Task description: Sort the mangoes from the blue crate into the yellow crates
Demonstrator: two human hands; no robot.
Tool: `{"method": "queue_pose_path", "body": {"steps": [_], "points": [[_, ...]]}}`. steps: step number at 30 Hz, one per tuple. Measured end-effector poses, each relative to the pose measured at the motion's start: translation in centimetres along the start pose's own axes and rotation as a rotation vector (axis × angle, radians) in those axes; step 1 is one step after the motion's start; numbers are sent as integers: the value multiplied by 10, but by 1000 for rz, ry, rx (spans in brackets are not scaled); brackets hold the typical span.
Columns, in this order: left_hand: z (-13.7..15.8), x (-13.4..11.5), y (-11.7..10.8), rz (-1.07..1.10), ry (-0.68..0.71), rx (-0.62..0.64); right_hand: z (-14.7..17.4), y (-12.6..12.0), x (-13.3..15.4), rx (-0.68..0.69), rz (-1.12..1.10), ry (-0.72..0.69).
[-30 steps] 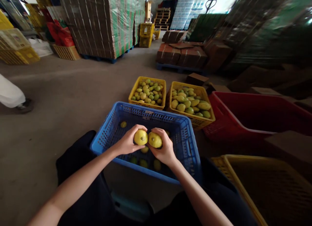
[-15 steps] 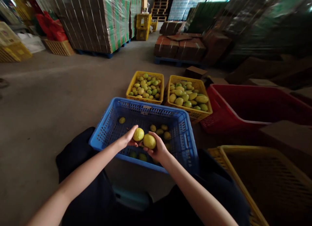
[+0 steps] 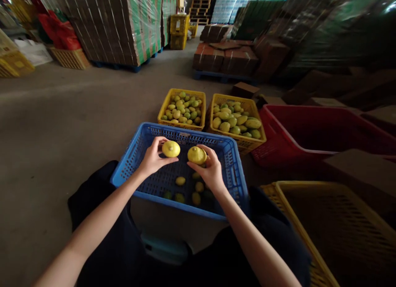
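Over the blue crate (image 3: 238,171), my left hand (image 3: 152,158) grips a yellow lemon (image 3: 170,149) between thumb and fingers. A second lemon (image 3: 196,155) is in my right hand (image 3: 213,171), its nippled end facing up; a yellow edge behind it may be another fruit, but I cannot tell. The two lemons are held apart, side by side. Below them, several yellow and green lemons lie on the crate floor, among them a yellow lemon (image 3: 180,181) and a greener lemon (image 3: 179,197).
Two yellow crates of lemons, the left crate (image 3: 159,114) and the right crate (image 3: 262,134), stand just beyond the blue one. To the right are a red bin (image 3: 278,134) and a yellow crate (image 3: 284,192). Wrapped pallet stacks (image 3: 123,31) stand farther back.
Both hands have risen away from me and moved apart with their lemons, which were close together before. The lemons' ends now face up. Loose lemons in the crate appear in different places.
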State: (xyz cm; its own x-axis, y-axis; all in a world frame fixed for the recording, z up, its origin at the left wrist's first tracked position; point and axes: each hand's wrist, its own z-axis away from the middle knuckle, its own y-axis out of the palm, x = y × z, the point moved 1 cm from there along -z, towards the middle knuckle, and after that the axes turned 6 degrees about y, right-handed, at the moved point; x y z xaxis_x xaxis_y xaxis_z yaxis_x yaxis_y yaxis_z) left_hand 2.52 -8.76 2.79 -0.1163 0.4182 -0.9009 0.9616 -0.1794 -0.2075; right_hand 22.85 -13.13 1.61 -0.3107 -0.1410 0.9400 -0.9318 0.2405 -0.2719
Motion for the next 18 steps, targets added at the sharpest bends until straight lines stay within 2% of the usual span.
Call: {"method": "queue_pose_path", "body": {"steps": [3,7,11,14,18], "points": [[2,-8,0,8,68,69,-1,-2,3,11,-118,-44],[6,-15,5,90,54,142,0,-1,6,65,-227,-66],[4,-12,3,227,-62,109,-4,-5,6,105,-258,-10],[2,-7,1,338,-182,93,-5,-7,9,165,-380,72],[1,-3,-1,516,-319,28,-5,-9,14,137,-530,227]]}}
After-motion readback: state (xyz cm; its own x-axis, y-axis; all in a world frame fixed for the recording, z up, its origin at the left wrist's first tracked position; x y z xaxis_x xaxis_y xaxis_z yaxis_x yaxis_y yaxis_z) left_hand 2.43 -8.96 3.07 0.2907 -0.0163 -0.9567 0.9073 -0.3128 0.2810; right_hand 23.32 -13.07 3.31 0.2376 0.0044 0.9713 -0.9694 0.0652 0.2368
